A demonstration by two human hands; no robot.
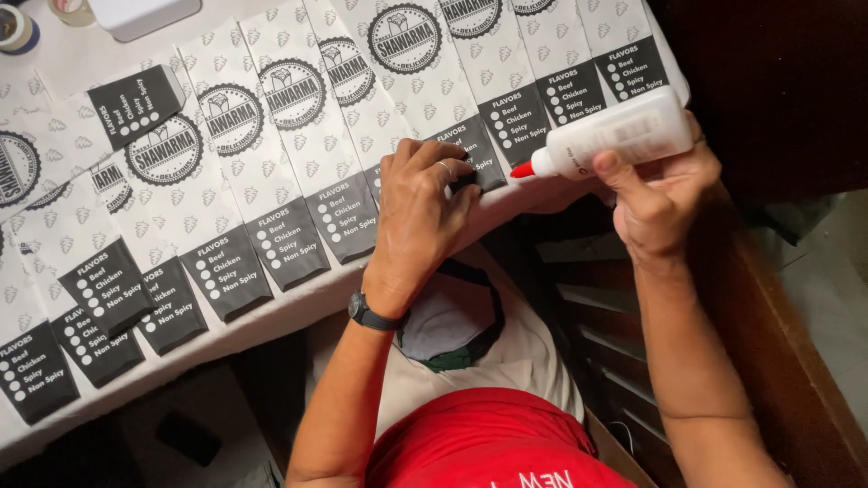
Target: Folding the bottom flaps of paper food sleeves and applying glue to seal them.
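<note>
My right hand [658,194] grips a white glue bottle [624,134] with a red tip, held sideways with the nozzle pointing left over the table's near edge. My left hand [418,212] presses down on the black lower end of a printed paper sleeve [457,149], its fingers curled over the sleeve's edge. A black watch sits on that wrist. The red tip hangs just right of my left fingers, above the sleeve's end.
Several white paper sleeves [271,181] with round black emblems and black ends lie overlapped in a row across the white table [298,303]. A tape roll [16,29] and a white box [140,14] sit at the far edge. Dark wooden furniture [796,361] stands right.
</note>
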